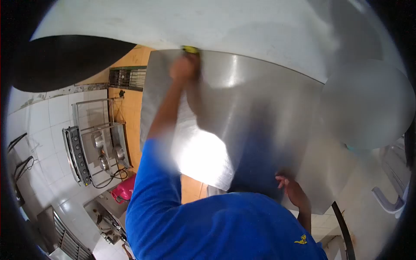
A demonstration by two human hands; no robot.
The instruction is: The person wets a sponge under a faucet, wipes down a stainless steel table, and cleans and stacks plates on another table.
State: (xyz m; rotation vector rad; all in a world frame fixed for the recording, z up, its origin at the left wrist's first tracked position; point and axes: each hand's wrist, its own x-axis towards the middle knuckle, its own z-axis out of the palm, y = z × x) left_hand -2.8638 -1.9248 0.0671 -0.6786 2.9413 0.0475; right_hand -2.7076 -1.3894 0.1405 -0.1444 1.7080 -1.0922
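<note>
A wide, shiny metal sheet (260,95) spreads in front of my blue-sleeved body. At its far edge, up against the pale wall, my left hand (184,69) is wrapped round a small yellow and black object (190,50), blurred by motion. My right hand (288,184) is low over the near right part of the sheet, its fingers apart with nothing seen in them. A bright glare covers the sheet's left middle.
On the left, a metal stand (97,125) holds metal pans beside a black strip with knobs (76,151). A pink-red container (123,189) lies below it. A grey chair (394,199) is at the right. A blurred round patch covers the upper right.
</note>
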